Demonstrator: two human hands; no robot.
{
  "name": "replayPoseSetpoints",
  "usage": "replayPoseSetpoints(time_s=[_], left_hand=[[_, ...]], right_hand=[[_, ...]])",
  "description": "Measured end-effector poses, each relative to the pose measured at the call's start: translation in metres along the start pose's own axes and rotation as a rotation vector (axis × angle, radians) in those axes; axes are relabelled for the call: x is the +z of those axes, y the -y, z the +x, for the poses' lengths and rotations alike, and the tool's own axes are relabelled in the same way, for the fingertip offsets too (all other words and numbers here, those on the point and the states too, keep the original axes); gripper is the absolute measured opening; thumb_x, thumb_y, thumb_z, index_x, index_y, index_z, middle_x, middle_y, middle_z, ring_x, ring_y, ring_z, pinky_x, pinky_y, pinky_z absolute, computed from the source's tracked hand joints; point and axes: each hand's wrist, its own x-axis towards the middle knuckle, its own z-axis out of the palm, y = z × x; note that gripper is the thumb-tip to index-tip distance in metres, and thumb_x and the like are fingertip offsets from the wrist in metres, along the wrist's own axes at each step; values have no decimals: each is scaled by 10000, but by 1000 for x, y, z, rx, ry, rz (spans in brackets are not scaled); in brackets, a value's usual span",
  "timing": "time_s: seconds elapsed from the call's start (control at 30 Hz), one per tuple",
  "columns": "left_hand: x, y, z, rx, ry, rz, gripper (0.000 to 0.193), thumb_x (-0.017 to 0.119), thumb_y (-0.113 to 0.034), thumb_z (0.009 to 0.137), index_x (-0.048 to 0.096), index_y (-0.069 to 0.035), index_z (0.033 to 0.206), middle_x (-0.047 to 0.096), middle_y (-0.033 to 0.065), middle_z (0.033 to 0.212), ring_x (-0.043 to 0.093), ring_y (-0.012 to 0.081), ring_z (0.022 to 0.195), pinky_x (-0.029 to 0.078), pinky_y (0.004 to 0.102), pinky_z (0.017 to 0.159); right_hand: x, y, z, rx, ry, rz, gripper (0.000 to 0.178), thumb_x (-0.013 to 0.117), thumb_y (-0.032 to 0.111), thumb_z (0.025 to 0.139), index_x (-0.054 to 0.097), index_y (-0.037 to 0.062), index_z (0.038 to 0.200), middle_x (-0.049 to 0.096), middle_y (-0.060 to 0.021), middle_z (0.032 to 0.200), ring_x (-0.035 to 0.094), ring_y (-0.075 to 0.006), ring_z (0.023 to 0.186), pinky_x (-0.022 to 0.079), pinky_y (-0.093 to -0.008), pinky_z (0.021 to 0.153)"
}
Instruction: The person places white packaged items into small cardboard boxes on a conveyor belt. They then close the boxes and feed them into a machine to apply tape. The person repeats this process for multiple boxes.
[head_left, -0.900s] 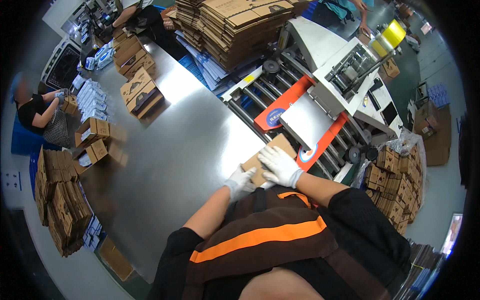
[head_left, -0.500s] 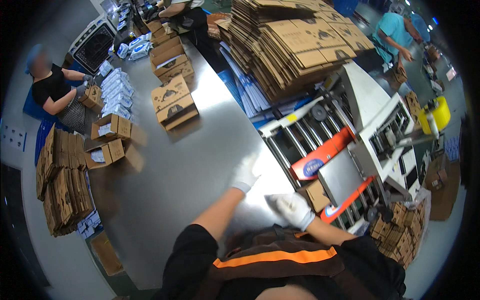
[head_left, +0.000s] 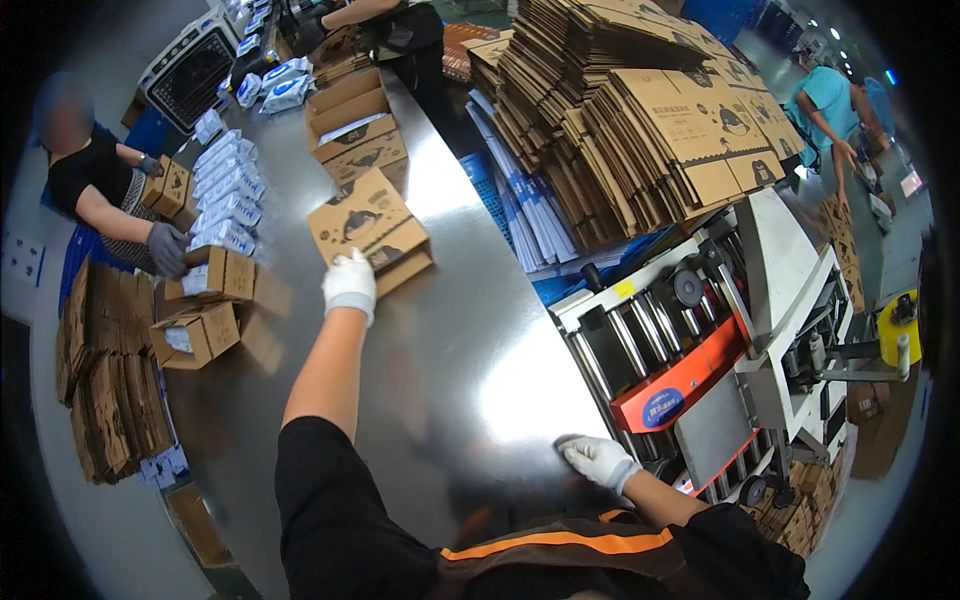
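My left hand [head_left: 350,283], in a white glove, reaches out over the steel table [head_left: 450,400]. Its fingers are bent against the near side of a brown cardboard box [head_left: 368,225] with dark printing, whose flaps look folded over; the fingertips are partly hidden. Lower right, my gloved right hand [head_left: 598,462] rests low at the table's right side, beside the roller machine [head_left: 670,370]. Its fingers are stretched out and hold nothing that I can see.
Further up the table stand open boxes [head_left: 350,130] and rows of white packets [head_left: 228,185]. A person [head_left: 95,185] in grey gloves handles boxes at the left. Flattened cartons [head_left: 670,140] are piled high beyond the machine, and more cartons [head_left: 115,380] lie at the left edge.
My left hand has moved forward and left from the bare tabletop to the cardboard box. The small box seen in the machine's entry is no longer visible. My right hand stays near the machine.
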Motion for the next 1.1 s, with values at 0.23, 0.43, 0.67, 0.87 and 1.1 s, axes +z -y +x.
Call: replayPoseSetpoints(time_s=[0.23,0.43,0.67,0.87,1.1], left_hand=[[-27,-54,-234,299,295,-47,350,484,-177,999,586,0,1283,690,244,1096,719,388,980,586,479,828],[-58,-74,-381,752,6,-500,694,660,-513,901,530,-68,1418,620,213,1345,633,389,1199,495,501,1028],[10,-74,-385,208,550,-822,604,691,-545,935,718,-16,1225,755,181,1078,709,252,1059,520,355,946],[46,-92,-369,-59,926,-1241,484,668,-516,972,748,-38,967,754,81,899,684,168,746,558,350,708],[192,-43,-418,-621,762,-1997,410,655,-368,912,653,-17,1125,655,116,1027,647,258,923,521,434,835]], right_hand=[[25,8,24,-64,-166,124,640,683,373,938,521,6,1437,648,-246,1310,637,-368,1217,493,-379,1048],[46,-32,6,-88,-262,100,545,700,256,872,607,159,1400,713,-243,1113,699,-372,1049,543,-427,930],[79,-99,-69,-3,-250,-380,340,551,343,990,700,162,1237,724,-227,1034,693,-431,942,550,-467,825],[15,15,-141,36,-387,-244,386,605,349,874,694,80,1137,718,-249,1037,694,-414,995,536,-471,908],[7,68,-113,95,-409,-120,352,676,289,769,698,26,1002,724,-243,963,707,-373,960,543,-414,885]])
